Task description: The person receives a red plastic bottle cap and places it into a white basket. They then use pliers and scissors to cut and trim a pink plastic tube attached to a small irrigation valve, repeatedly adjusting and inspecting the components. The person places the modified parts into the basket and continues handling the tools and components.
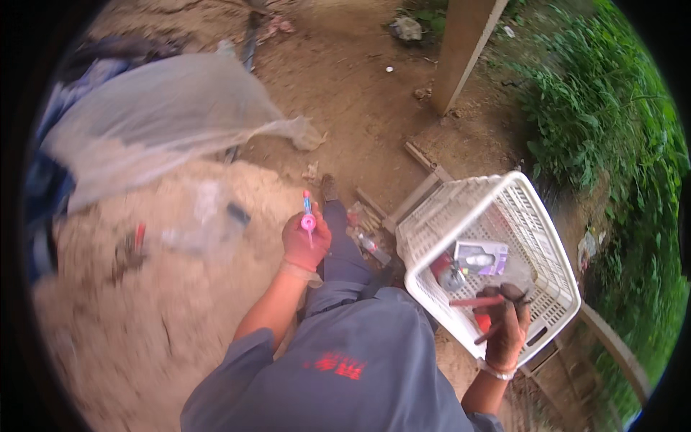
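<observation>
My left hand [308, 243], in a thin glove with a loose pale cuff, is closed on a slim pink plastic item [308, 220] with a ring in its middle and a blue patch towards the top. It is held above my leg. At the right, my right hand [506, 333] is over the near side of a white plastic basket [426, 241]. Its fingers are wrapped round a tool with two reddish handles [476, 302], which looks like pliers; dirty fingertips partly hide it. Inside the basket lie a purple-and-white box [482, 258], a grey rounded object [452, 278] and something red.
A translucent plastic sheet [165, 108] covers things at the far left. Blurred small items, one red [139, 236] and one dark [237, 212], lie on the sandy mound. A post [464, 54] stands beyond the basket, with wooden strips [417, 194] nearby. Green plants [597, 108] line the right.
</observation>
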### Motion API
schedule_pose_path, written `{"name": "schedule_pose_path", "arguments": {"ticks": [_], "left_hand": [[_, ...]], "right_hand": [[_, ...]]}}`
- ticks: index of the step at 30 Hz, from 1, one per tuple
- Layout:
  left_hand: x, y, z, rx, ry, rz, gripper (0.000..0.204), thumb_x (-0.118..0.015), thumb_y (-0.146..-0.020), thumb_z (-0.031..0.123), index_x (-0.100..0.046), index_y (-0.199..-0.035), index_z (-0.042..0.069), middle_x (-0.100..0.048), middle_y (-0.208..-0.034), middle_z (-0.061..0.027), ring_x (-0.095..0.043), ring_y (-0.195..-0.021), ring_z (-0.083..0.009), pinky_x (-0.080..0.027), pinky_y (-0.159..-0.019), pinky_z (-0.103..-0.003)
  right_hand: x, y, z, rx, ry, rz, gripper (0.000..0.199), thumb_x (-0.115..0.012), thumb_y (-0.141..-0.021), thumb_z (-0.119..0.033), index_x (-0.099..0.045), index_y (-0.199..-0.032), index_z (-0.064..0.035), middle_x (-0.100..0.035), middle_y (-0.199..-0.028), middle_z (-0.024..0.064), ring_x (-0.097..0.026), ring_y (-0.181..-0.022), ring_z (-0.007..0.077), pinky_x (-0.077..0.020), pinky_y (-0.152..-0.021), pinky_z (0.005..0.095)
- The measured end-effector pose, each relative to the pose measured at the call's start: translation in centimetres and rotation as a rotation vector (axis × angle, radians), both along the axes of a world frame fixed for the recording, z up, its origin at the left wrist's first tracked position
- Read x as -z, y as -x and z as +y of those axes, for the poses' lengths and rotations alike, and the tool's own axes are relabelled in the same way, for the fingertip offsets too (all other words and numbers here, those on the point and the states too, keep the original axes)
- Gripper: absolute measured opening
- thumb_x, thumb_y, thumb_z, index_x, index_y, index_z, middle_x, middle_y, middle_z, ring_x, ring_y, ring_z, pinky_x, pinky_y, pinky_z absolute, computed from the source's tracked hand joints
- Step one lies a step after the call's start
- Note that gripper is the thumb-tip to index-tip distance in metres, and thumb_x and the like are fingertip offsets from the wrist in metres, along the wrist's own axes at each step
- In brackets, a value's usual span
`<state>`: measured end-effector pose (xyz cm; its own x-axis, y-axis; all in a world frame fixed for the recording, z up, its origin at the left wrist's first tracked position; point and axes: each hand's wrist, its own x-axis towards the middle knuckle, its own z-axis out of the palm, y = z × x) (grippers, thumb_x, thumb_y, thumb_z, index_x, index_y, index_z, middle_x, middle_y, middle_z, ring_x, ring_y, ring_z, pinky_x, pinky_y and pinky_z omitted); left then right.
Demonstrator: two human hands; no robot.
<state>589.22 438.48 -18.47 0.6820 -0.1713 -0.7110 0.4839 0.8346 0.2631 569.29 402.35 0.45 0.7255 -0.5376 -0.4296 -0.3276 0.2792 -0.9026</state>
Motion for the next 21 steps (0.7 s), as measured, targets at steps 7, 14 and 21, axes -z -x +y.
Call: {"name": "schedule_pose_path", "arguments": {"ticks": [7,14,21], "left_hand": [[2.6,-17.8,6.8,0.351,0.276,0.199,0.025,-0.057,-0.1,0.024,-0.066,-0.119,0.01,-0.062,-0.079,-0.0021,-0.06,-0.071,-0.0184,-0.05,-0.065,-0.031],[-3.4,-27.2,12.6,0.333,0.462,0.176,0.032,-0.061,-0.102,0.025,-0.066,-0.127,0.007,-0.07,-0.091,-0.005,-0.067,-0.083,-0.0229,-0.055,-0.086,-0.04],[-7.5,-33.1,13.6,0.104,0.473,-0.092,0.033,-0.061,-0.103,0.028,-0.066,-0.129,0.007,-0.072,-0.094,-0.0051,-0.07,-0.091,-0.0245,-0.041,-0.116,-0.057]], "right_hand": [[0.7,-18.4,14.5,0.226,-0.148,0.11,0.038,-0.056,-0.099,-0.018,-0.057,-0.123,0.0116,-0.071,-0.108,0.0261,-0.074,-0.093,0.0337,-0.0601,-0.086,0.0388],[2.4,-32.1,23.0,-0.13,-0.16,0.169,0.035,-0.051,-0.104,-0.016,-0.059,-0.127,0.0092,-0.072,-0.115,0.0191,-0.072,-0.1,0.025,-0.0583,-0.089,0.0352],[4.7,-44.7,29.4,-0.655,0.044,0.038,0.028,-0.051,-0.108,-0.018,-0.067,-0.12,0.0028,-0.074,-0.099,0.01,-0.071,-0.092,0.0151,-0.055,-0.081,0.0291]]}}
